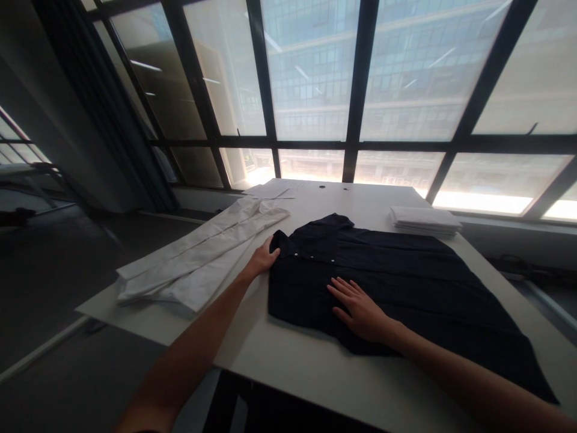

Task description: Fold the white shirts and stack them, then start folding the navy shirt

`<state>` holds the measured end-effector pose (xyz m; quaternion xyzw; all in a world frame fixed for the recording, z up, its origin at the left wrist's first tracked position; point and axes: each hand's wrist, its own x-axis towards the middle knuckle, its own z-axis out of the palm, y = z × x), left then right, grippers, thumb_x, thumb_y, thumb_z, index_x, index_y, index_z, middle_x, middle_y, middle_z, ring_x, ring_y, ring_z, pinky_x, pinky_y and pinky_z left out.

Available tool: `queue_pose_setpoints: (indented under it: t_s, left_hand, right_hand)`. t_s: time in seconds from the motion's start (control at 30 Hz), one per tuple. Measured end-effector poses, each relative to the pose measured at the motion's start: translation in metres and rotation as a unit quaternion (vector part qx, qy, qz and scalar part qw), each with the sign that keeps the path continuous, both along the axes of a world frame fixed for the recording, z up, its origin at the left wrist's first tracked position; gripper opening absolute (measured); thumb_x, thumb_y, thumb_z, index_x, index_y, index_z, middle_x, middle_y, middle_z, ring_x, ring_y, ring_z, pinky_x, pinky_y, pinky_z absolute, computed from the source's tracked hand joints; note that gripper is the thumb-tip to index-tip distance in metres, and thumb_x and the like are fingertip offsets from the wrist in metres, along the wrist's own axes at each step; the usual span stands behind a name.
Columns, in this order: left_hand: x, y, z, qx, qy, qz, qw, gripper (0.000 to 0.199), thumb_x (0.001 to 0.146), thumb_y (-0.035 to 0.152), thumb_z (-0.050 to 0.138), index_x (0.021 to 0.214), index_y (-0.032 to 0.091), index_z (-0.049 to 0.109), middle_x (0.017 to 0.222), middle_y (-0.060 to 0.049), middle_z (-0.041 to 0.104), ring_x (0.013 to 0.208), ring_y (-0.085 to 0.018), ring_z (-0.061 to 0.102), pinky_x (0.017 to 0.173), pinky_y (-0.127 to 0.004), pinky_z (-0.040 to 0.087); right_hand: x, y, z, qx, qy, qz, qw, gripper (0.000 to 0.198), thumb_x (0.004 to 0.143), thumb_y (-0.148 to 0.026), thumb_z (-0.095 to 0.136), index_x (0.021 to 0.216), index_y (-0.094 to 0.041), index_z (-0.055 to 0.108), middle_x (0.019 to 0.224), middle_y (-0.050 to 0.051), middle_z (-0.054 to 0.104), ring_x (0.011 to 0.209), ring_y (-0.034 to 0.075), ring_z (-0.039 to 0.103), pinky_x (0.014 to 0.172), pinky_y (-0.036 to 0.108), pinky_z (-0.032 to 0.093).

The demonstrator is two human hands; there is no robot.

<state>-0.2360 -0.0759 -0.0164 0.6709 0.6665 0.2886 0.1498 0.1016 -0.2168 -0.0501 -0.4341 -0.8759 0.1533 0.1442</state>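
Note:
A dark navy shirt [419, 276] lies spread across the white table, its collar end to the left and its hem to the right. Small white buttons show near the collar. My left hand [264, 257] is closed on the collar, thumb on the near side and the other fingers partly hidden behind the cloth. Flat on the body of the shirt rests my right hand [358, 310], fingers stretched out and slightly apart, holding nothing.
The white table [252, 349] stands by large windows. On its left side lies a rumpled white garment [198, 258], with sheets of paper [273, 190] behind it. A folded white cloth stack [424, 220] sits at the back right. A dark curtain [108, 120] hangs at left.

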Motion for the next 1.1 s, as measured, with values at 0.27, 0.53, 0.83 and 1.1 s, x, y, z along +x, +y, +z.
queue_pose_setpoints:
  t_s: [0.27,0.53,0.83,1.1]
  left_hand:
    - [0.022,-0.011,-0.004,0.055,-0.1,-0.097,0.989,0.07,0.105,0.047,0.04,0.163,0.014,0.02,0.151,-0.011,0.054,0.141,-0.023,0.049,0.117,-0.034,0.038]
    - [0.025,-0.006,-0.019,0.001,0.028,-0.268,0.963,0.063,0.103,0.056,0.03,0.138,0.015,0.062,0.151,-0.009,0.053,0.146,-0.022,0.042,0.123,-0.037,0.03]
    - [0.025,-0.001,-0.023,-0.037,0.186,-0.229,0.955,0.063,0.101,0.037,0.031,0.158,0.011,0.034,0.167,-0.011,0.022,0.156,-0.028,0.017,0.124,-0.053,0.018]
    - [0.03,-0.006,-0.024,-0.015,0.282,-0.227,0.932,0.058,0.103,0.033,0.03,0.159,0.017,0.034,0.169,-0.012,0.019,0.156,-0.032,0.017,0.12,-0.061,0.022]
  right_hand:
    - [-0.001,0.0,0.0,0.004,-0.007,-0.001,1.0,0.061,0.102,-0.043,0.044,0.159,-0.022,0.037,0.167,0.006,0.026,0.155,0.023,0.017,0.127,0.049,0.014]
    - [0.0,0.001,-0.001,0.005,0.0,0.002,1.0,0.061,0.102,-0.043,0.045,0.159,-0.023,0.037,0.167,0.006,0.027,0.155,0.023,0.018,0.127,0.05,0.014]
    - [-0.001,0.0,-0.002,-0.001,0.022,-0.001,1.0,0.06,0.102,-0.044,0.047,0.158,-0.023,0.04,0.166,0.006,0.028,0.155,0.024,0.019,0.127,0.049,0.013]
    - [-0.019,0.027,0.014,-0.037,0.076,-0.047,0.995,0.059,0.105,-0.048,0.037,0.153,-0.016,0.047,0.164,0.014,0.034,0.153,0.026,0.025,0.124,0.049,0.021]
